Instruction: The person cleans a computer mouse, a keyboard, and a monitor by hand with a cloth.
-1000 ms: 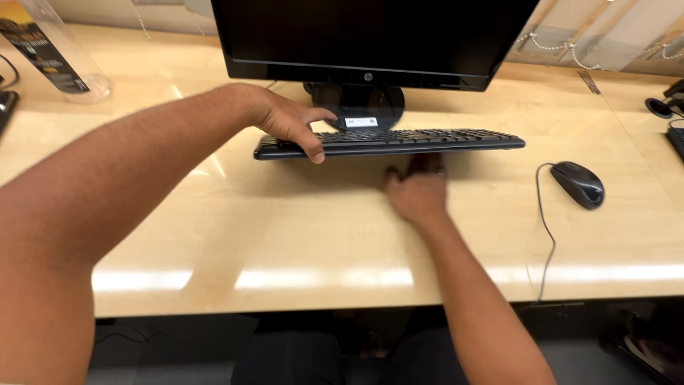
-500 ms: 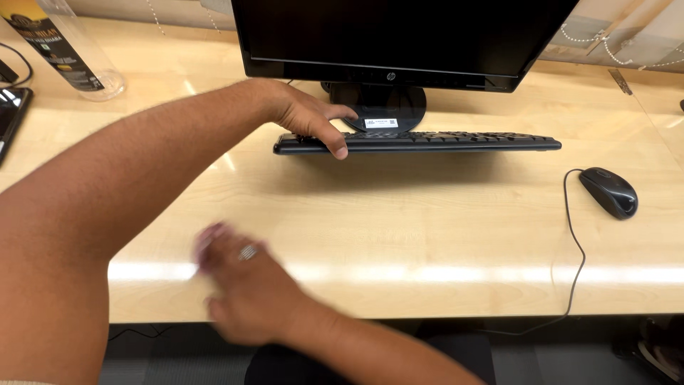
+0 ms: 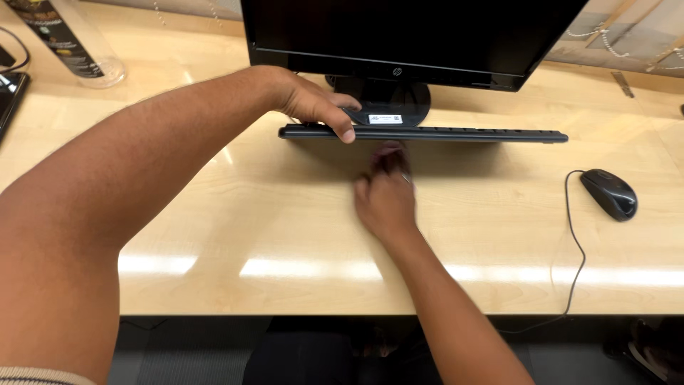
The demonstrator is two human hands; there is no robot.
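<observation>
My left hand [image 3: 313, 107] grips the left end of a black keyboard [image 3: 456, 133] and holds it raised and level above the light wooden desk [image 3: 235, 214], in front of the monitor's round stand [image 3: 395, 107]. My right hand [image 3: 385, 192] is on the desk just in front of and below the keyboard. It is blurred, its fingers bent and pointing toward the shadow under the keyboard. I see nothing in it, and a ring shows on one finger.
A black monitor [image 3: 413, 28] stands at the back. A black wired mouse [image 3: 609, 194] lies at the right, its cable [image 3: 576, 249] running over the front edge. At the back left are a clear plastic cylinder [image 3: 71, 43] and a dark device [image 3: 8, 96].
My right hand swept from under the keyboard to the desk's near left edge, then back to under the keyboard. The left hand keeps the keyboard raised, now more edge-on.
</observation>
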